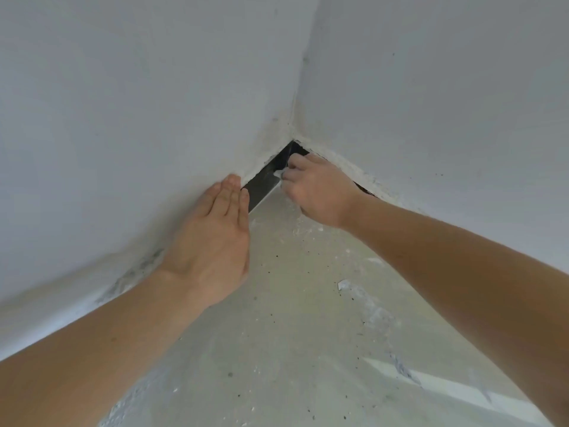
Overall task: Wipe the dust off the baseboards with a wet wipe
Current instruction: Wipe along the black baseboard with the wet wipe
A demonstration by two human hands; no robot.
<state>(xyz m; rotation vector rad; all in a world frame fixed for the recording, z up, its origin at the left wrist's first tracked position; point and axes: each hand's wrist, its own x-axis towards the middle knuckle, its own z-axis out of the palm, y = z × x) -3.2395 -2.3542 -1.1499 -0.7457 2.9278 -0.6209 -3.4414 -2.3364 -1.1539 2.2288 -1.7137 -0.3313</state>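
Note:
A dark baseboard (261, 184) runs along the foot of the left white wall into the room corner, and a short stretch of it shows beyond my right wrist. My right hand (317, 189) is curled at the corner, fingers closed on a small white wet wipe (278, 174) pressed against the baseboard. Most of the wipe is hidden inside the fist. My left hand (215, 241) lies flat with its fingers together against the left wall just above the baseboard and holds nothing.
Two white plastered walls (138, 118) meet in the corner, with rough plaster along their lower edges. The grey concrete floor (292, 349) carries dust, white specks and a small white chip (343, 285). A bright strip of light (437, 383) lies at lower right.

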